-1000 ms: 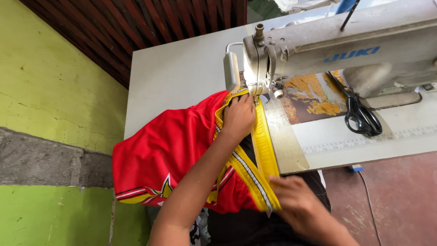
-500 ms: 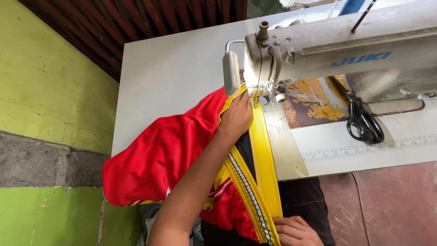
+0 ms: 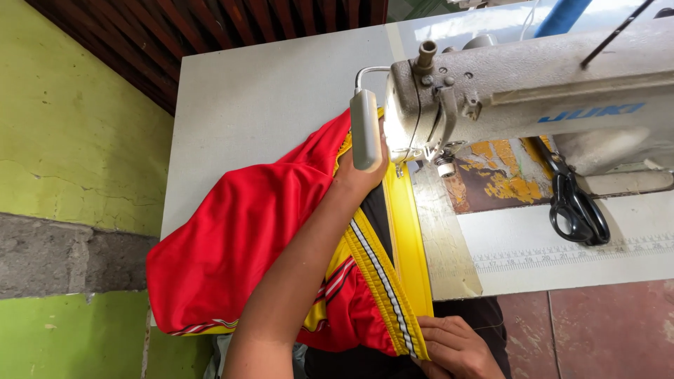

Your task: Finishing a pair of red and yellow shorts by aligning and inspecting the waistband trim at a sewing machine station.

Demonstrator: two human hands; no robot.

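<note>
A red garment (image 3: 239,245) with a yellow band and striped trim (image 3: 393,281) lies across a white sewing table (image 3: 267,98). My left hand (image 3: 358,179) presses flat on the cloth right beside the needle area of a grey industrial sewing machine (image 3: 505,91); its fingers are partly hidden behind the machine's small lamp (image 3: 365,130). My right hand (image 3: 453,344) pinches the near end of the yellow band at the table's front edge, holding it stretched toward the needle.
Black scissors (image 3: 576,203) lie on the machine bed to the right, beside worn yellow paint. A printed ruler strip (image 3: 562,253) runs along the table front. A green and grey wall (image 3: 70,161) stands at the left, dark wooden slats at the top.
The view has shifted closer and lower. My left hand has crept forward toward the needle with the cloth, and my right hand has dropped to the near end of the yellow band.
</note>
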